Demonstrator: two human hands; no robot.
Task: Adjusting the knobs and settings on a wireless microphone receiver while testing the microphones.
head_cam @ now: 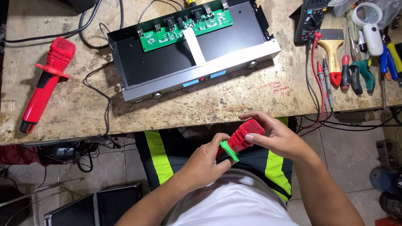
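Left hand [205,161] fingers clamp the red microphone [245,136] at its green ring [229,150]; right hand [274,134] fingers clamp its head.

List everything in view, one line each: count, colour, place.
Microphone in hands: one, red with a green ring, held over the lap.
Second microphone: one, red, lying on the workbench at left.
Open chassis: one, black with a silver front panel, centre of the workbench.
Circuit board: one, green, inside the chassis at the back.
Multimeter: one, dark, upper right, with red and black probes.
Brush: one, wooden handle with red tip, right.
Magnifier: one, white, far right.
Hand tools: several, red, green, blue handles, right edge.
Workbench: one, worn beige.
Left hand: grips the green ring.
Right hand: cups the red head.
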